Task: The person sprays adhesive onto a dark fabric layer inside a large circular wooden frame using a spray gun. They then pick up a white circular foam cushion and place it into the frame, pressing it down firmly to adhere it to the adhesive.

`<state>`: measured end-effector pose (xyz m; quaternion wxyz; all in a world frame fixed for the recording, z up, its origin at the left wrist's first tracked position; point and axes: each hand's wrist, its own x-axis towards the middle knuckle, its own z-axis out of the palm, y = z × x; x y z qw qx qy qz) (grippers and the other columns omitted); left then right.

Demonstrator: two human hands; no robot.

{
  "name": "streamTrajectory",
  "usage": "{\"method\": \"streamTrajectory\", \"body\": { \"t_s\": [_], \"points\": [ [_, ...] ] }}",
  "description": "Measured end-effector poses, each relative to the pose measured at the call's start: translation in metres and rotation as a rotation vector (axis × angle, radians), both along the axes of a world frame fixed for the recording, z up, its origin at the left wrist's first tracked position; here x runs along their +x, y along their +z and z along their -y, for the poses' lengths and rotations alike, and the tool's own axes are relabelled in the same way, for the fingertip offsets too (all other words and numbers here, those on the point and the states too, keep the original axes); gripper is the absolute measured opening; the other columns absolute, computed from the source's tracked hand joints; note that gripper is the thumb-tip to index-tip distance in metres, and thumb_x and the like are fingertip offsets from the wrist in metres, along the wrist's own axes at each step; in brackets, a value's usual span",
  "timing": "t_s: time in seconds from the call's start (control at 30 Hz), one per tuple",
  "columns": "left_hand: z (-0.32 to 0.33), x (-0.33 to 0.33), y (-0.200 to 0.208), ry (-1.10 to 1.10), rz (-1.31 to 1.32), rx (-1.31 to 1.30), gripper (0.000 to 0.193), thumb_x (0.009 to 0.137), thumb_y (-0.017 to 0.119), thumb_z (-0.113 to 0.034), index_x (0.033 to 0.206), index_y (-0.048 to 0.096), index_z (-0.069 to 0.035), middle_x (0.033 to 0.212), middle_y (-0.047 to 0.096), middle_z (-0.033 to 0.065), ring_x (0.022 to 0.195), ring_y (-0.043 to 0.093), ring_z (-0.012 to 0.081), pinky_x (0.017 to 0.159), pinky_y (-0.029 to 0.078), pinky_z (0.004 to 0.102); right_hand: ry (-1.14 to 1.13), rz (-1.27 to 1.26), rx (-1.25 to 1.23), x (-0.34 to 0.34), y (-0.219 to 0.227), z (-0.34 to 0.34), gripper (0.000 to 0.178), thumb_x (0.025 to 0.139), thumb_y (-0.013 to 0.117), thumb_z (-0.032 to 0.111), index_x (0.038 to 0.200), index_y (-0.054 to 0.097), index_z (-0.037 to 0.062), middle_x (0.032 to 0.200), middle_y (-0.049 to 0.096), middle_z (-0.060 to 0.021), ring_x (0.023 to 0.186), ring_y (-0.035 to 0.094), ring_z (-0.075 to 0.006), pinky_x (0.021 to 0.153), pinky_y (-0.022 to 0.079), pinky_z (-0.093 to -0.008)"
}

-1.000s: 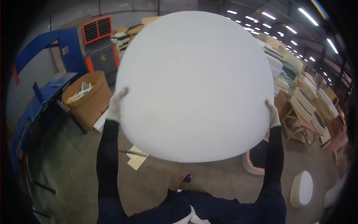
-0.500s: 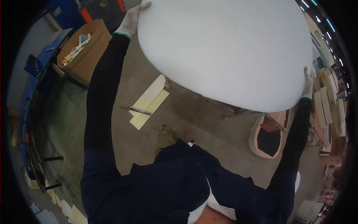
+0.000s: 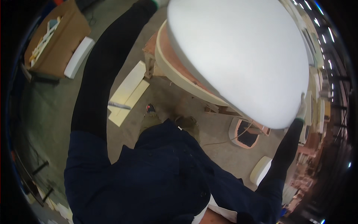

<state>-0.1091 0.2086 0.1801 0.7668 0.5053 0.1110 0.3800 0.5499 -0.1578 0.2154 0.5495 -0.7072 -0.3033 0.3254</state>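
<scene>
A large, rounded white slab (image 3: 238, 59) tilts over a cream-rimmed brown form (image 3: 174, 56). The right hand (image 3: 302, 108) has its right edge in a grip; the left hand (image 3: 162, 3) is mostly cut off, its grip impossible to tell.

"How did the white slab (image 3: 246, 59) look?"
"Smooth and matt, like foam. The right-hand glove (image 3: 302, 106) looked like cloth."
"And the box (image 3: 69, 39)?"
"Dull cardboard. The jacket (image 3: 160, 179) was matt cloth."

Ceiling lights (image 3: 331, 34) at two o'clock glare as streaks. White slab (image 3: 246, 59), one o'clock, nearly washed out. Edges distorted and blackened; clutter (image 3: 302, 160) at four o'clock blurred.
</scene>
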Motion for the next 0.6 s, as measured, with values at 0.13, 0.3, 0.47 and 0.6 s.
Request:
{"method": "streamTrajectory", "body": {
  "t_s": [0.13, 0.3, 0.47, 0.6],
  "points": [
    [-0.022, 0.045, -0.046, -0.098, 0.038, -0.02, 0.044, 0.1, 0.056, -0.023, 0.13, 0.053, 0.009, 0.116, 0.067, 0.0182, 0.102, 0.067, 0.0246, 0.092, 0.053, 0.0378, -0.056, 0.039, -0.053, -0.003, -0.002, 0.035, 0.069, 0.102, 0.054, 0.047, 0.147, 0.041, -0.0044, 0.142, 0.053, -0.0183, 0.126, 0.054, -0.0307, 0.107, 0.043, -0.0415],
    [-0.032, 0.029, -0.106, 0.048, -0.022, -0.1, 0.036, 0.099, 0.058, -0.021, 0.121, 0.057, 0.008, 0.106, 0.067, 0.0146, 0.093, 0.067, 0.0221, 0.087, 0.054, 0.0362, -0.127, -0.013, -0.117, -0.061, -0.023, -0.004, 0.071, 0.101, 0.052, 0.051, 0.146, 0.043, -0.0038, 0.143, 0.053, -0.019, 0.126, 0.054, -0.0344, 0.109, 0.041, -0.0445],
    [-0.042, 0.041, -0.137, 0.079, -0.045, -0.075, 0.034, 0.099, 0.059, -0.02, 0.12, 0.059, 0.006, 0.107, 0.066, 0.0114, 0.094, 0.064, 0.0195, 0.087, 0.052, 0.0343, -0.153, 0.048, -0.202, -0.074, -0.044, -0.021, 0.074, 0.101, 0.05, 0.055, 0.147, 0.042, -0.0027, 0.144, 0.052, -0.0187, 0.127, 0.052, -0.0358, 0.109, 0.04, -0.0455],
    [-0.042, 0.041, -0.137, 0.15, -0.138, -0.034, 0.04, 0.098, 0.057, -0.018, 0.127, 0.056, 0.01, 0.12, 0.064, 0.0181, 0.113, 0.061, 0.0245, 0.103, 0.046, 0.0345, -0.113, -0.025, -0.201, -0.067, -0.049, -0.022, 0.073, 0.101, 0.051, 0.054, 0.147, 0.043, -0.0029, 0.144, 0.053, -0.0177, 0.127, 0.054, -0.0349, 0.108, 0.042, -0.0446]
  ]
}}
